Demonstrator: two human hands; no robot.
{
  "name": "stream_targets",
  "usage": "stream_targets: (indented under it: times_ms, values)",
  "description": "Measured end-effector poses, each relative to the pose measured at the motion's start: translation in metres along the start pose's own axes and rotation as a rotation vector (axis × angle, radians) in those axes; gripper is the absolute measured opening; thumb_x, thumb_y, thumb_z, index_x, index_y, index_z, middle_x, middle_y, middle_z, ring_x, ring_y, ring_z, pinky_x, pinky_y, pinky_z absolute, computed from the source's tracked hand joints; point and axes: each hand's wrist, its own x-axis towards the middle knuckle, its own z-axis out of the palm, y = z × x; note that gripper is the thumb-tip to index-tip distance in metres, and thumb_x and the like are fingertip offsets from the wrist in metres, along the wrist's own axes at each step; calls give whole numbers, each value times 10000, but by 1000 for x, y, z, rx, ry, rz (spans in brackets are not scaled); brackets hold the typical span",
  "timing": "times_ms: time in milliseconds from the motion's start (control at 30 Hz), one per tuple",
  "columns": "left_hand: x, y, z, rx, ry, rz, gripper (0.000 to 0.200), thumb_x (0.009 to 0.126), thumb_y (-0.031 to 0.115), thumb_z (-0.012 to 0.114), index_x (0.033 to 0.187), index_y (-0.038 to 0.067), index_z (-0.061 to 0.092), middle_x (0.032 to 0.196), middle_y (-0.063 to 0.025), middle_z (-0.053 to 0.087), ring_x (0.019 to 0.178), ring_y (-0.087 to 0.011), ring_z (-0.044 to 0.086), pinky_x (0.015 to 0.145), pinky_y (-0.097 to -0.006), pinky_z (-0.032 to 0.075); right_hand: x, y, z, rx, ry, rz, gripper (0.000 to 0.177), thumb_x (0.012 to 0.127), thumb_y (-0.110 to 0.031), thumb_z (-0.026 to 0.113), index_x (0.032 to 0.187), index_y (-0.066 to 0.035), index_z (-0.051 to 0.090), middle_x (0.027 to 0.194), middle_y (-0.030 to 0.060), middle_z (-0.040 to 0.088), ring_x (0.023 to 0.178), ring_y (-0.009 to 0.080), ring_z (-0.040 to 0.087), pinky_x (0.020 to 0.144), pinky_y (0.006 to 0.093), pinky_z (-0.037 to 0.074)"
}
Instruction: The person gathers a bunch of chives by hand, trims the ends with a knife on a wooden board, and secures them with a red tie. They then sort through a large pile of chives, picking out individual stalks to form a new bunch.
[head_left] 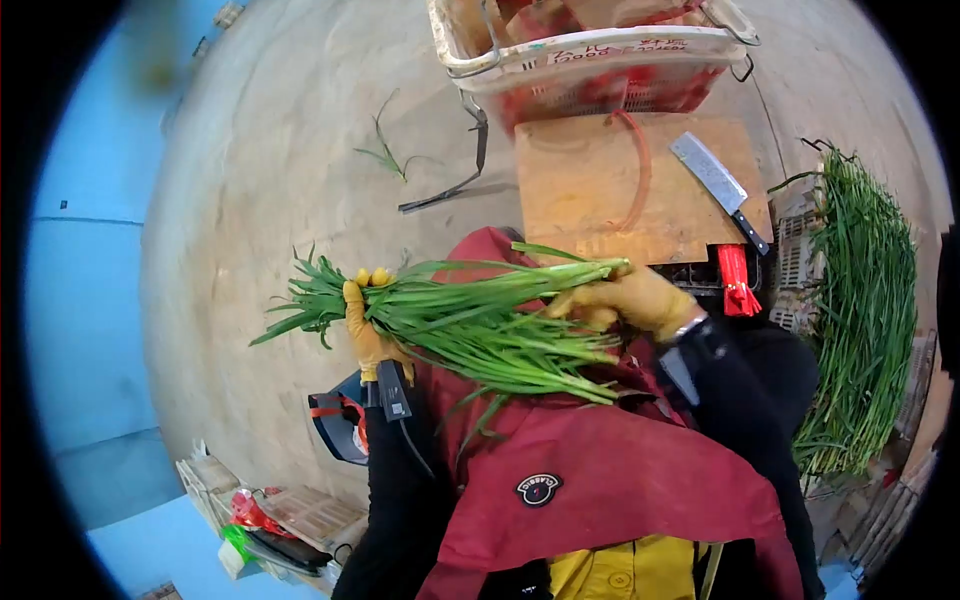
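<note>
A long bunch of garlic chives (480, 310) lies level across my lap, leafy tips to the left and cut stem ends to the right. My left hand (368, 325), in a yellow glove, wraps round the leafy end with its thumb and fingers closed. At the other end, my gloved right hand (635, 300) has its fingers curled on the upper stems. The lower stems fan apart beneath it. Beyond the right hand is a wooden board (570, 180). On it lie a cleaver (712, 175) with a black handle and a reddish strip (640, 160).
A white basket (600, 70) stands behind the board. Red ties (736, 280) hang at the board's near right corner. A big heap of chives (865, 310) lies on a crate at right. Loose leaves (395, 150) and a black strap (440, 195) lie on the floor.
</note>
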Motion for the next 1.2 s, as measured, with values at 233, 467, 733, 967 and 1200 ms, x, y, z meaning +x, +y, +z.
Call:
stream_targets:
  times_ms: [233, 467, 733, 967, 1200]
  values:
    - [-8, 2, -4, 10, 56, 30, 288, 920, 364, 609, 1023, 100, 659, 1012, -115, 682, 931, -263, 633, 871, -440, 522, -100, -4, -56, -425, 139, 317, 271, 887, -172, 601, 1075, 16, 657, 879, 96, 702, 563, 107, 570, 517, 244, 455]
    - [-14, 3, 6, 30, -9, 49, 297, 916, 371, 612, 1038, 102, 643, 1020, -116, 674, 946, -261, 626, 879, -451, 522, -47, -8, -6, -1183, 111, -379, 328, 887, -319, 553, 1029, -49, 675, 948, 183, 650, 893, 372, 595, 811, 445, 468]
    - [-25, 15, 15, 108, -51, 74, 286, 915, 358, 618, 1026, 96, 638, 1026, -121, 669, 961, -265, 624, 917, -446, 503, 5, 32, 12, -1361, 403, -234, 329, 846, -345, 578, 938, -49, 686, 855, 194, 657, 798, 373, 637, 717, 466, 504]
    - [-19, 6, 0, 92, 18, 31, 322, 934, 379, 580, 1051, 87, 649, 1061, -125, 671, 989, -273, 618, 920, -453, 494, -85, 69, -88, -1648, -20, 598, 314, 814, -347, 571, 887, -90, 735, 893, 130, 693, 870, 336, 651, 766, 422, 518]
    - [-6, 2, -8, 23, -4, -2, 329, 936, 379, 577, 1062, 83, 648, 1065, -128, 672, 972, -260, 626, 895, -435, 512, -16, 12, -35, -515, 95, -145, 472, 822, -195, 682, 1257, -46, 576, 1200, 145, 627, 1098, 211, 590, 984, 339, 420]
